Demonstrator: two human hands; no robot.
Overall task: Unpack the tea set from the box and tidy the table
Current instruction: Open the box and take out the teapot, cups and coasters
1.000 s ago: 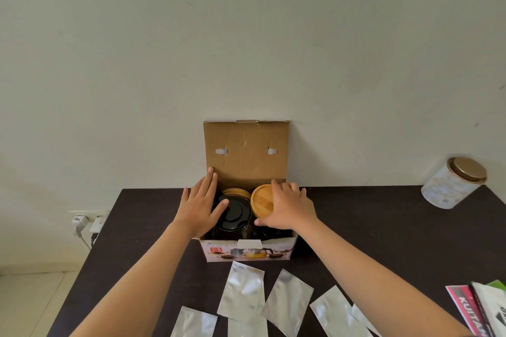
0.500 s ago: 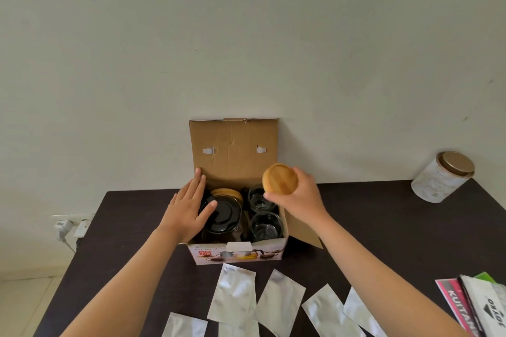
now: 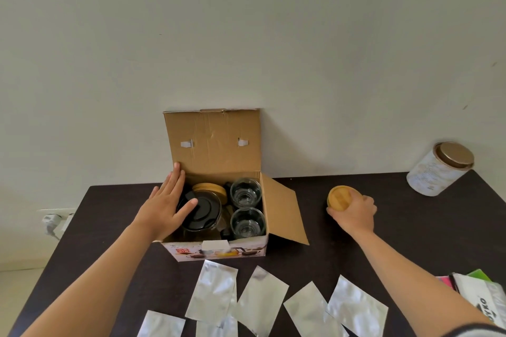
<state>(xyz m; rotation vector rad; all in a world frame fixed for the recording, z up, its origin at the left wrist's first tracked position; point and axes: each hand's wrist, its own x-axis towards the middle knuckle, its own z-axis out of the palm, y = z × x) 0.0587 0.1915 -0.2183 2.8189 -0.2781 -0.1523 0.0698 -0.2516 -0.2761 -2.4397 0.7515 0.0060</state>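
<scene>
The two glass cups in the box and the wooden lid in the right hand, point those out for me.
Rear glass cup (image 3: 245, 192), head view, on its open mouth.
Front glass cup (image 3: 247, 222), head view, on its open mouth.
Wooden lid (image 3: 340, 197), head view, on its flat top face.

From my feed I see a plain off-white wall (image 3: 273, 35) filling the upper half, evenly lit with a few faint marks. A dark brown desk (image 3: 383, 241) stands against it. At lower left a wall socket (image 3: 56, 217) with white plugs sits above pale floor (image 3: 16, 282).
</scene>
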